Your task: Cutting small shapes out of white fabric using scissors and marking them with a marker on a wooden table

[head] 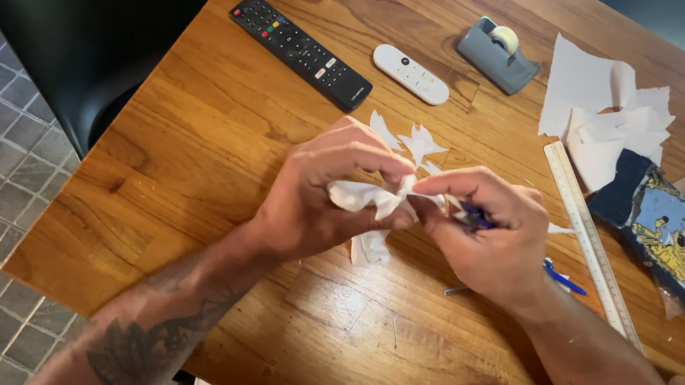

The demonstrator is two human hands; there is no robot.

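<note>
Both my hands meet above the middle of a wooden table (210, 143). My left hand (321, 194) pinches a crumpled piece of white paper (363, 197) between thumb and fingers. My right hand (492, 235) grips the same paper at its right edge and also holds a blue-handled tool (477, 219), mostly hidden in the fist; its kind cannot be made out. Small white paper scraps (417, 143) lie on the table just behind my hands, and another scrap (371, 247) hangs or lies below them.
A black remote (300, 50), a white remote (411, 74) and a grey tape dispenser (497, 54) lie at the far side. White paper pieces (601, 110), a long ruler (591, 238), a patterned pouch (677, 239) and a blue pen (563, 280) are at right. A black chair (78, 25) stands left.
</note>
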